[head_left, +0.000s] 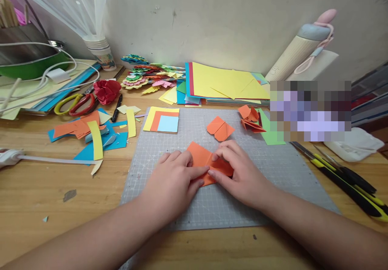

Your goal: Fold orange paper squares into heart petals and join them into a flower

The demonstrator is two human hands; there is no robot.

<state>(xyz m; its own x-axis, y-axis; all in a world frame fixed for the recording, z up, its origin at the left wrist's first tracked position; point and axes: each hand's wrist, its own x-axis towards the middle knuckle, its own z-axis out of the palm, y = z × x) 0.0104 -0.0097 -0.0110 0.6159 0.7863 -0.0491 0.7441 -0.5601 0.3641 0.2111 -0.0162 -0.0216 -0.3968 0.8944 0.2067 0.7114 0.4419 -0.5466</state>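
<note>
An orange sheet of paper with crease lines lies on the grey cutting mat, partly covered by both hands. My left hand holds its left part down, index finger stretched across the paper and the other fingers curled. At the right part, my right hand pinches the paper between thumb and fingers, lifting that side a little. Just beyond sits a folded orange heart-shaped piece. More folded orange pieces stand to its right, beside a green sheet.
Stacked coloured squares lie at the mat's back left. Paper scraps, scissors and a black pen are further left. Coloured sheets lean by the wall. A yellow-black utility knife rests right.
</note>
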